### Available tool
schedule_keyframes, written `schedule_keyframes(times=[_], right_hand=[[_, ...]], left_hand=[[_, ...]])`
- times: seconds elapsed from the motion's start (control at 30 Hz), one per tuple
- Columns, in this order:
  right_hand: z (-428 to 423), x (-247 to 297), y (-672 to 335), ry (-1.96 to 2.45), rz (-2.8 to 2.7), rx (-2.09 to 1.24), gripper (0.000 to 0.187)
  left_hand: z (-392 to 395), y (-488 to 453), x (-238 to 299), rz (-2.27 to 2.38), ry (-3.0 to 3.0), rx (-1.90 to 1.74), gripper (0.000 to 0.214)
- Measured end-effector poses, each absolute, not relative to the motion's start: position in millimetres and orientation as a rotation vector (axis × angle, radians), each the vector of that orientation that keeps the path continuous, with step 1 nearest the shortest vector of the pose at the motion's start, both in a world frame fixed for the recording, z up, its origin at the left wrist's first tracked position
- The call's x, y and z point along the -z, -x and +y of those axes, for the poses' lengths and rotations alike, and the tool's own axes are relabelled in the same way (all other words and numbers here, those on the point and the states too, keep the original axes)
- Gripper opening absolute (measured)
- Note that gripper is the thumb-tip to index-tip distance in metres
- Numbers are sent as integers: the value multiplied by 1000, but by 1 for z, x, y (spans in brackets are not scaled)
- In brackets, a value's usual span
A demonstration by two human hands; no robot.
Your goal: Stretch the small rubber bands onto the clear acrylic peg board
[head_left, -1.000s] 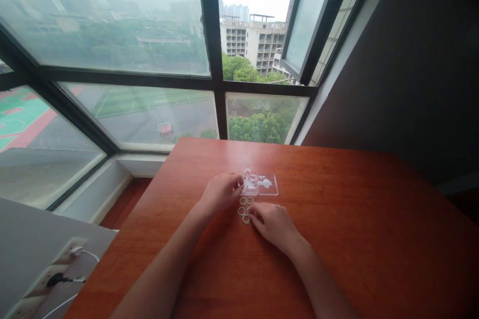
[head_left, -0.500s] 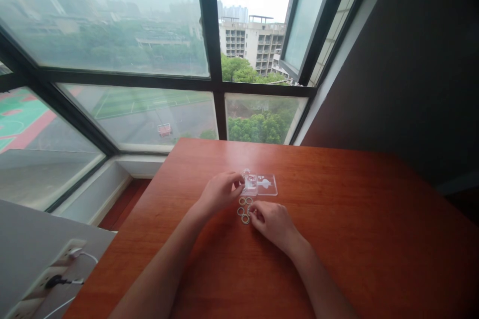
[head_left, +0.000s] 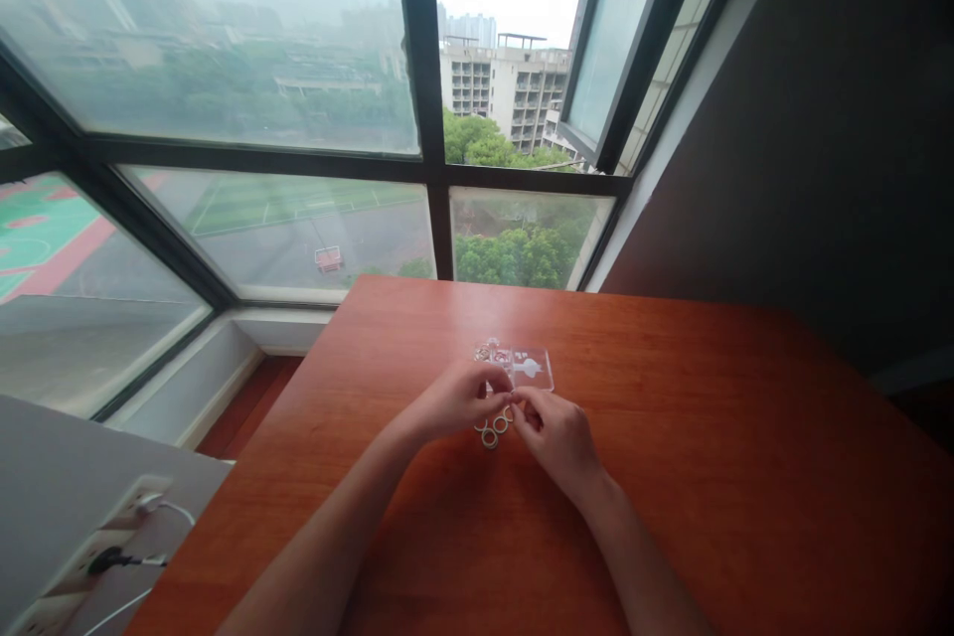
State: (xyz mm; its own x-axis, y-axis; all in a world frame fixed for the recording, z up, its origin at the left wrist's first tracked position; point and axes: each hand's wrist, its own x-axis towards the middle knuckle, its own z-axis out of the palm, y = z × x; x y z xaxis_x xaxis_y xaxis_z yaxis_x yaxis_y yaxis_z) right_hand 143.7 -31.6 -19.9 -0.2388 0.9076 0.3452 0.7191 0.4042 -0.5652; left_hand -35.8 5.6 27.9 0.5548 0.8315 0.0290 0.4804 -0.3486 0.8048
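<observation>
A small clear plastic plate (head_left: 531, 368) with cut-out shapes lies on the red-brown wooden table (head_left: 671, 477). A few small metal rings (head_left: 493, 430) lie just in front of it. My left hand (head_left: 456, 399) and my right hand (head_left: 556, 435) meet above the rings, fingertips pinched together and touching. They seem to hold a small ring between them, but it is too small to make out clearly. Some tiny clear pieces (head_left: 488, 350) sit at the plate's far left corner.
A large window with a dark frame (head_left: 428, 139) stands beyond the table's far edge. A dark wall (head_left: 820, 139) runs along the right. At the lower left a white power strip (head_left: 96, 547) with plugged cables lies on a grey surface.
My left hand has left the plate's edge and come back toward me. My right hand has lifted from the rings. Both hands now meet in a pinch above the rings.
</observation>
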Motion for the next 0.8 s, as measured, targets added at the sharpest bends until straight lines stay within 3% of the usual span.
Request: schedule_keyframes(times=[0.3, 0.8], right_hand=[[-32, 16, -143, 1437, -2144, -516, 17], [-36, 10, -137, 1557, -2335, -538, 13]], left_hand=[[17, 56, -23, 1362, -2185, -705, 13], [17, 60, -25, 1595, -2313, -537, 10]])
